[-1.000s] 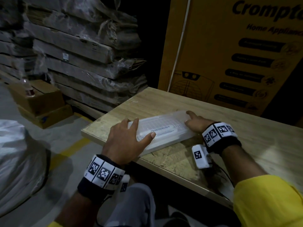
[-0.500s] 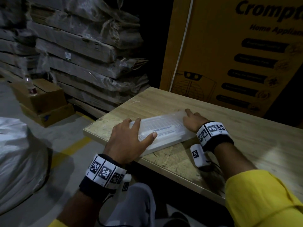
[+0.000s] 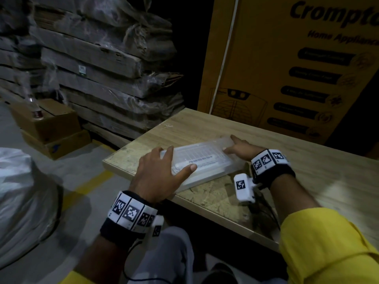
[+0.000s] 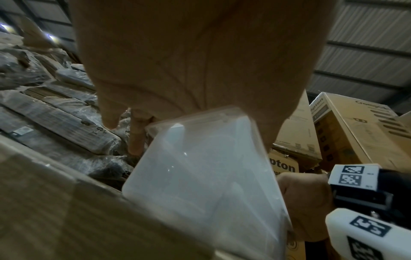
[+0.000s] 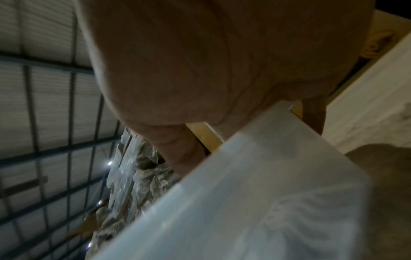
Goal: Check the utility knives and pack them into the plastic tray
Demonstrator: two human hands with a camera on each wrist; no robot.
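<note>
A long translucent plastic tray (image 3: 205, 158) lies near the left front corner of the wooden table (image 3: 307, 167). A pale long shape with dark print shows through its top; I cannot make out any knife clearly. My left hand (image 3: 174, 162) grips the tray's left end, thumb stretched along the top and fingers over the far edge. My right hand (image 3: 233, 145) holds the right end, thumb on top and index finger along the far edge. In the left wrist view the tray (image 4: 200, 176) sits under the palm (image 4: 189, 52). The right wrist view shows the tray (image 5: 266, 193) blurred below the palm (image 5: 200, 61).
A tall yellow appliance carton (image 3: 287, 68) stands behind the table. Plastic-wrapped flat packs (image 3: 102, 68) are stacked at the left. Cardboard boxes (image 3: 51, 124) with a bottle (image 3: 34, 107) sit on the floor. A white sack (image 3: 22, 201) fills the near left.
Both hands stay on the tray's ends. The right thumb has come a little further onto the tray's top. The view has shifted slightly.
</note>
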